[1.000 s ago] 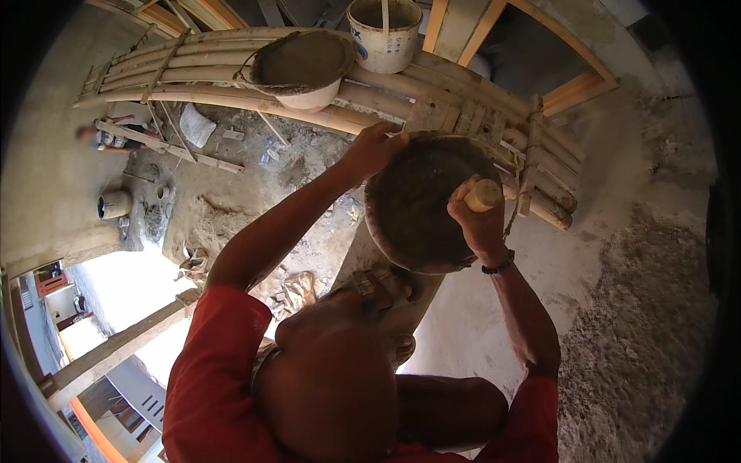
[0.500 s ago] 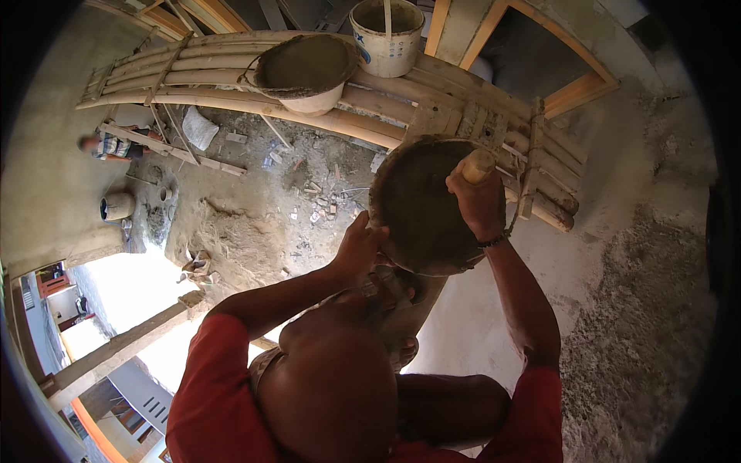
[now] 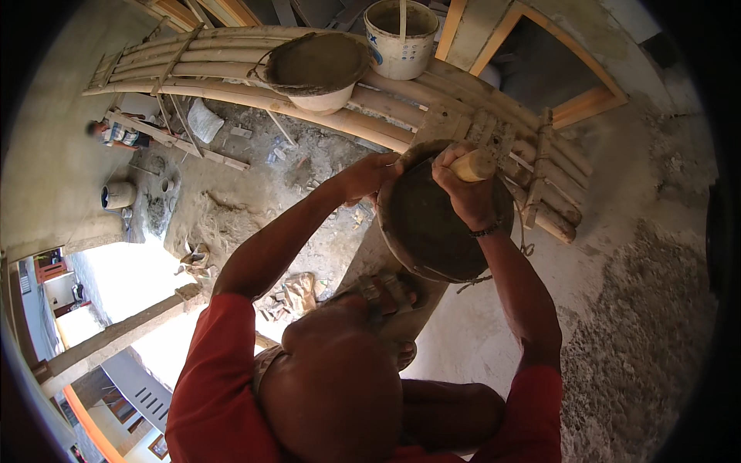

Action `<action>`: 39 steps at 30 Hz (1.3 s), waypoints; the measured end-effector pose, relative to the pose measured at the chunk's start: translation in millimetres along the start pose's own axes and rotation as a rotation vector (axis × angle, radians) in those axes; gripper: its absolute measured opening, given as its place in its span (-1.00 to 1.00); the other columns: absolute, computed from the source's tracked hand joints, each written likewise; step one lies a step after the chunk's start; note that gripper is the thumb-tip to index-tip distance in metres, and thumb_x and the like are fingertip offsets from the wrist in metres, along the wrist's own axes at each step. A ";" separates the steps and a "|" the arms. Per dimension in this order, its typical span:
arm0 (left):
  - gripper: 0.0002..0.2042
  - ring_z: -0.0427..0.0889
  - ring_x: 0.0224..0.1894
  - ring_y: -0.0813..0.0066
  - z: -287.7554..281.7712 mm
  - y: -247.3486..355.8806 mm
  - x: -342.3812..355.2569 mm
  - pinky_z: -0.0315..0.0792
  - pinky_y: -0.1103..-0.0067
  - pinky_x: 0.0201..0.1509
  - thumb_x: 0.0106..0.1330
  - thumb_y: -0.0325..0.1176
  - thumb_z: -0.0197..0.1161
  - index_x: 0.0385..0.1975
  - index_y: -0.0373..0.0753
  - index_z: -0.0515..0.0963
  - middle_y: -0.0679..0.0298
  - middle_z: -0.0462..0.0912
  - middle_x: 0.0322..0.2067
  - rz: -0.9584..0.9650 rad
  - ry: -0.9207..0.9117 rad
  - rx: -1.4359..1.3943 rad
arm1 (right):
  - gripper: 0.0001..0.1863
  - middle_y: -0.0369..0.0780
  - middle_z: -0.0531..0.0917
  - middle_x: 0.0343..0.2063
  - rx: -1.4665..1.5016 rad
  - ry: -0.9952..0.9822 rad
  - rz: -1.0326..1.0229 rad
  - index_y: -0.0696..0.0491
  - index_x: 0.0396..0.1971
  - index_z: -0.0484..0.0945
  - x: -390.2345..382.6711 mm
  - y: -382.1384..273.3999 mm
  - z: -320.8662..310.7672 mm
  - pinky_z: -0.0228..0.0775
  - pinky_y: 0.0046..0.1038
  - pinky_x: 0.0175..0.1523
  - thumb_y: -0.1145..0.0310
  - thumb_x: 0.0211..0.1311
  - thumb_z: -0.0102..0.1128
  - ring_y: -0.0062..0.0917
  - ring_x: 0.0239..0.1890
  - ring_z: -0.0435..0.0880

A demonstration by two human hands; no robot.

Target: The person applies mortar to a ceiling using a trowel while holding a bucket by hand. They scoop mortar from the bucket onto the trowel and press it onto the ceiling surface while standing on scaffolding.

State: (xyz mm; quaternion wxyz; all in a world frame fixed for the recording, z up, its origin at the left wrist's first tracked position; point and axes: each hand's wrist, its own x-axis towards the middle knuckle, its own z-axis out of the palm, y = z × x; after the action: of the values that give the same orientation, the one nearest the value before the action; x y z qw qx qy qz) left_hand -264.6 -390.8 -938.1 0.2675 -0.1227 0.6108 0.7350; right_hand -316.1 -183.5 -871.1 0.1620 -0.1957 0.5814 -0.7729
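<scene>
Over the right part of the round basin (image 3: pixel 388 241), my right hand (image 3: pixel 467 193) is closed firmly around a wooden handle (image 3: pixel 475 165); the tool's working end is hidden from me. At the basin's left rim my left hand (image 3: pixel 372 176) is bent with its fingers against the edge, I judge to steady it against my right hand's push; whether it truly grips, I cannot tell. The basin is in front of me, at the near edge of the bamboo platform (image 3: pixel 231 91), which likely keeps its grey mix (image 3: pixel 432 231) within easy reach. Beyond the basin, to its left, a filled bucket (image 3: pixel 318 102) stands on the poles, close by perhaps for the same reason. The handle's long axis runs roughly left to right, its blunt butt facing right and up towards me. The basin's mouth faces upward; being round, it shows no long axis.
</scene>
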 end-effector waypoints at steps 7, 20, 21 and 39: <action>-0.65 0.68 -0.46 0.47 -9.8 9.6 12.0 0.62 0.54 -0.50 0.44 -0.22 0.03 0.11 -0.27 0.42 0.19 0.66 -0.30 -0.072 -0.009 0.154 | -0.80 -0.34 0.45 -0.51 -0.299 -0.182 0.164 0.05 -0.54 0.37 -22.7 11.3 -29.7 0.39 -0.55 -0.30 0.67 0.00 0.18 -0.66 -0.43 0.46; -0.61 0.63 -0.40 0.58 2.8 5.4 1.9 0.57 0.60 -0.42 0.43 -0.15 0.06 0.11 -0.27 0.46 0.23 0.66 -0.27 -0.024 0.087 0.221 | -0.83 -0.39 0.53 -0.56 -0.331 0.056 0.076 0.04 -0.53 0.44 -57.8 -3.0 -37.1 0.39 -0.60 -0.37 0.63 -0.05 0.22 -0.74 -0.51 0.50; -0.62 0.62 -0.37 0.59 2.1 -7.8 -3.6 0.55 0.62 -0.40 0.43 -0.15 0.06 0.09 -0.28 0.47 0.23 0.66 -0.27 -0.010 0.082 0.243 | -0.84 -0.38 0.54 -0.56 -0.271 0.096 0.085 0.04 -0.53 0.45 -61.3 -22.8 -23.8 0.40 -0.60 -0.36 0.62 -0.05 0.23 -0.74 -0.50 0.51; -0.60 0.58 -0.07 0.47 -22.9 29.4 75.1 0.44 0.50 0.10 0.42 -0.17 0.09 0.10 -0.32 0.50 0.15 0.64 -0.08 0.138 -0.091 0.419 | -0.85 -0.37 0.53 -0.58 -0.311 -0.044 0.196 0.05 -0.56 0.45 -35.3 -49.8 -23.6 0.41 -0.57 -0.34 0.60 -0.06 0.23 -0.70 -0.50 0.50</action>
State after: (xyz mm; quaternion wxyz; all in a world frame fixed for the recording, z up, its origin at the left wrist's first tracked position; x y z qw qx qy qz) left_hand -346.0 -397.8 -956.8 0.2635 0.0109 0.7443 0.6136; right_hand -298.1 -133.4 -833.0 0.2172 -0.1777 0.7065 -0.6498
